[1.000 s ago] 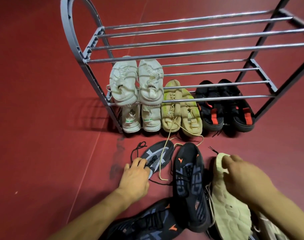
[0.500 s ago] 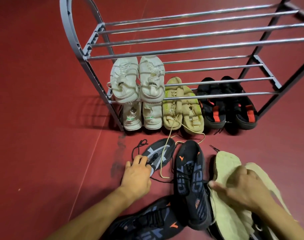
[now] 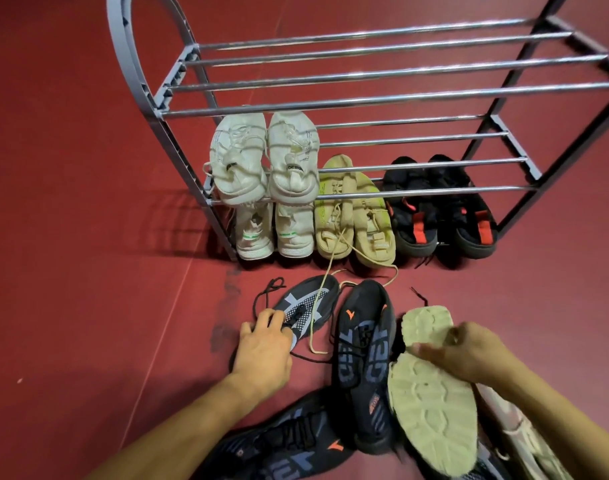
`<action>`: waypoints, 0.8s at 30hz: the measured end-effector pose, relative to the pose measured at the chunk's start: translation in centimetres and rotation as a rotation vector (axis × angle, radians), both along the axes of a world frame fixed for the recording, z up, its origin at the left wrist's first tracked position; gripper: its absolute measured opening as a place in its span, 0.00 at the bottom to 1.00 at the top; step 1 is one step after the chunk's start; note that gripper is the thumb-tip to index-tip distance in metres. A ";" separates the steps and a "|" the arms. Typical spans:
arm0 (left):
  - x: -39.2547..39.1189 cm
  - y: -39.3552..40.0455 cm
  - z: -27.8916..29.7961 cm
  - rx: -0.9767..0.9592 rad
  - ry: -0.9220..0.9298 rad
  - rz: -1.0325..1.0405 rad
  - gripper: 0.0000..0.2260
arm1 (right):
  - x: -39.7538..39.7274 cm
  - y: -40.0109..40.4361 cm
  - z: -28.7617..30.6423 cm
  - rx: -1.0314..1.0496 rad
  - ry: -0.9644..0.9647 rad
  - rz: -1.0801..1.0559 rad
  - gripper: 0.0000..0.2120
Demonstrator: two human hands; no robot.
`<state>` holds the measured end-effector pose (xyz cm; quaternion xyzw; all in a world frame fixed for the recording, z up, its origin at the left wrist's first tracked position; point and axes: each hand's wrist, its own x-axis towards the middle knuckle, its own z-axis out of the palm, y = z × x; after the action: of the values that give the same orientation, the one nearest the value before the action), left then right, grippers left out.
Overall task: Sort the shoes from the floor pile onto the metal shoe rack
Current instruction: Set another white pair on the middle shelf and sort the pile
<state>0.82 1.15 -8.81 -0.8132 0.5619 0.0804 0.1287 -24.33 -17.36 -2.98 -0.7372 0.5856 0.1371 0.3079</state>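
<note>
The metal shoe rack stands ahead on the red floor. A white pair rests on its middle bars. Under it sit white, tan and black-red pairs. My left hand grips the dark grey-patterned shoe on the floor. My right hand holds a cream shoe turned sole-up. A dark shoe with orange marks lies between them, and another lies near my left forearm.
Loose tan and black laces trail across the floor in front of the rack. More pale shoes lie at the bottom right, partly hidden by my right arm. Bare red floor spreads to the left.
My right hand has turned the cream shoe over so its sole faces up, and shifted along it. The left hand stays on the grey-patterned shoe.
</note>
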 end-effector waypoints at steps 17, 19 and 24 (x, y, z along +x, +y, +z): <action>0.1 0.2 -0.4 -0.014 -0.039 -0.007 0.16 | -6.3 2.1 -4.6 -0.685 -0.226 0.859 0.12; 0.1 0.2 -0.3 -0.011 -0.033 -0.003 0.16 | -6.2 1.5 -4.2 -0.529 -0.361 0.778 0.13; 0.0 0.2 -0.4 -0.035 -0.029 0.009 0.15 | -8.1 -0.6 -4.2 -0.440 -0.188 0.182 0.36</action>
<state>0.84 1.30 -9.25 -0.8189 0.5575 0.0597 0.1222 -32.47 -17.96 -7.16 -0.8456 0.5014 -0.0359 0.1795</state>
